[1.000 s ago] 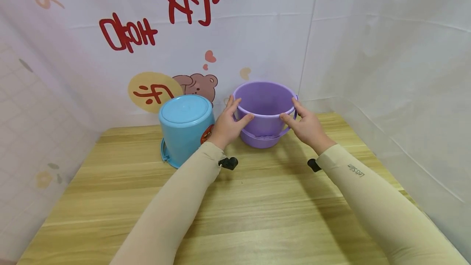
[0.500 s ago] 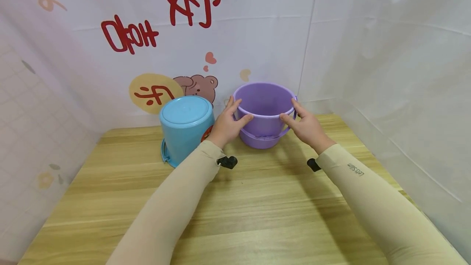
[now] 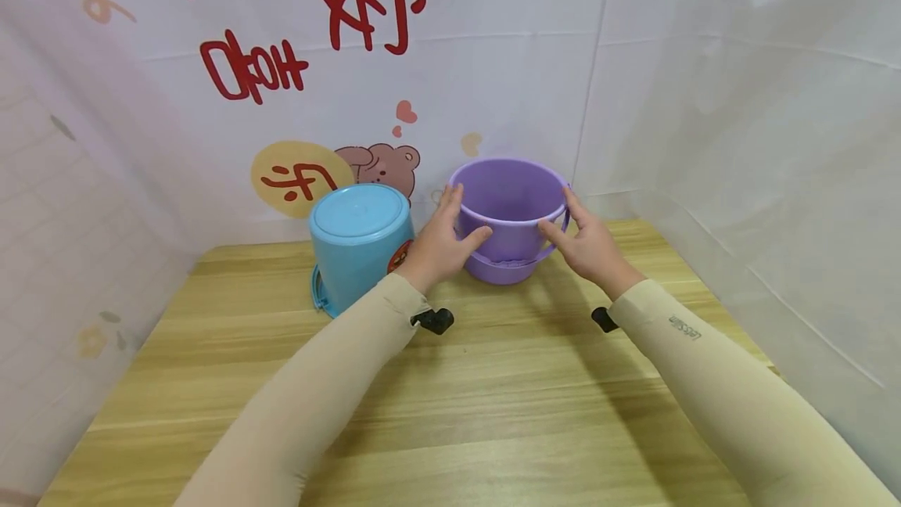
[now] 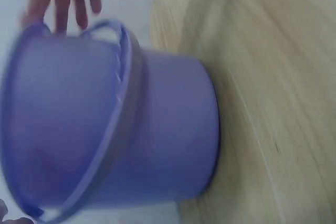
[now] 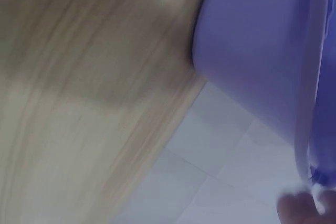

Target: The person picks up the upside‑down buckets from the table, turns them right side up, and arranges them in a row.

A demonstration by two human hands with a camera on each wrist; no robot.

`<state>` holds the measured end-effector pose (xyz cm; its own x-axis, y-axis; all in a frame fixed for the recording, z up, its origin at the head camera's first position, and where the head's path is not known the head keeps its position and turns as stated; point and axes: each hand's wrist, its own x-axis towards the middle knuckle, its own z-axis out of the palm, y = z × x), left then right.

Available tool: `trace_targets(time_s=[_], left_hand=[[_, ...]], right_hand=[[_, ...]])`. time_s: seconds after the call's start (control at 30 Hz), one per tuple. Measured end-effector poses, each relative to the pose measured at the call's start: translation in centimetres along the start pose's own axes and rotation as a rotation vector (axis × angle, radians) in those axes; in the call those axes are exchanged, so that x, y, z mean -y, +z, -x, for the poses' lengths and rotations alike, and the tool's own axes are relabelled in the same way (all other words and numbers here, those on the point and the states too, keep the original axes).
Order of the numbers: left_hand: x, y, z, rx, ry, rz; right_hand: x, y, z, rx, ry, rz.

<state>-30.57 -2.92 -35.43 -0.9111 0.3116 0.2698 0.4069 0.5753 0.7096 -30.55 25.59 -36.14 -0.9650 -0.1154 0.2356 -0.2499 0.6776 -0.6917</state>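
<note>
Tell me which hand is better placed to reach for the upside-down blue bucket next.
Probably the left hand. In the head view it is close to the blue bucket, at the purple bucket's left side. The right hand is at the opposite side, so would likely reach across.

An open-topped purple bucket [image 3: 510, 241] stands upright on the wooden table [image 3: 493, 397], handle lowered across its front.

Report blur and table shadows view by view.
Head view: fairly sharp, soft shadow on the table beside the right sleeve; left wrist: hazy, the purple bucket blurred, shadow near the top; right wrist: dim, fingertips blurred, broad shadow at upper left.
</note>
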Motion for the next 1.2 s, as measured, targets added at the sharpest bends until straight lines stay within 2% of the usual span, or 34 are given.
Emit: trace_targets(time_s=[0.13, 0.23, 0.33, 0.4, 0.47, 0.57, 0.7, 0.8, 1.03, 1.2], left_hand=[[-1.2, -1.3, 2.5, 0.056, 0.115, -0.062], [-1.3, -2.9, 5.0, 0.107, 0.198, -0.12], [-0.6, -4.5, 7.7, 0.163, 0.252, -0.19], [0.2, -5.4, 9.4, 0.205, 0.256, -0.241], [1.1, -6.2, 10.9, 0.237, 0.253, -0.276], [2.7, -7.3, 12.7, 0.259, 0.243, -0.321], [4.9, -8.6, 14.7, 0.281, 0.22, -0.382], [6.6, -9.7, 15.7, 0.3, 0.182, -0.434], [11.1, -12.3, 17.0, 0.312, 0.053, -0.493], [13.0, -13.6, 17.0, 0.352, -0.017, -0.527]], right_hand=[[0.8, 0.5, 1.0, -0.096, -0.166, 0.082], [2.0, 1.2, 2.1, -0.154, -0.314, 0.135], [3.4, 2.4, 3.3, -0.185, -0.485, 0.184], [4.1, 3.3, 4.0, -0.18, -0.582, 0.219], [4.7, 4.1, 4.6, -0.145, -0.643, 0.242], [5.4, 5.3, 5.5, -0.038, -0.65, 0.261], [6.2, 6.7, 6.2, 0.14, -0.586, 0.273], [6.4, 7.6, 6.3, 0.234, -0.555, 0.295], [6.3, 9.7, 5.5, 0.375, -0.526, 0.334], [6.4, 11.1, 4.8, 0.441, -0.506, 0.381]])
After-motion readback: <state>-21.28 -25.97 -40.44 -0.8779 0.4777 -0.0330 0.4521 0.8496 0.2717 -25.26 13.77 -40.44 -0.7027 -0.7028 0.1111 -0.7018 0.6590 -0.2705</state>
